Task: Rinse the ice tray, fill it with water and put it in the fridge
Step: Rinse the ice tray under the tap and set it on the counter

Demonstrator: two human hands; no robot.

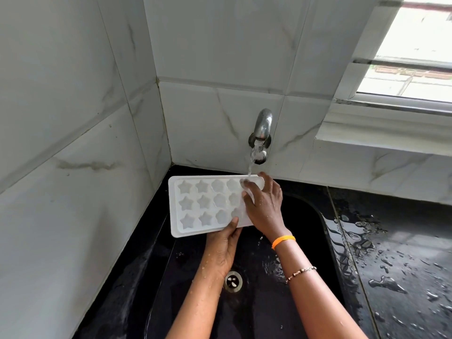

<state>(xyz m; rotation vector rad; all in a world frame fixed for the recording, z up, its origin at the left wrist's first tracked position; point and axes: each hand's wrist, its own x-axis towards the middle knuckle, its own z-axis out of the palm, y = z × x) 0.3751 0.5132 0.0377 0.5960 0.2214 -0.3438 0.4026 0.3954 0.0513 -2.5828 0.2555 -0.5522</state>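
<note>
Marble-tiled corner, black sink (318, 216); you hold the ice tray (195, 206) level under the running tap (263, 124); left hand (223, 248) grips near edge, right hand (265, 206) fingers rub wet cells, prob. rinsing.

The ice tray (205, 206) is spanning the back left of the sink (325, 223), hemmed by tiled walls (80, 143) behind and left; the tap (262, 126) is overhanging its right end; open room is lying over the drain (233, 281) and the wet counter (403, 253) to the right.
</note>
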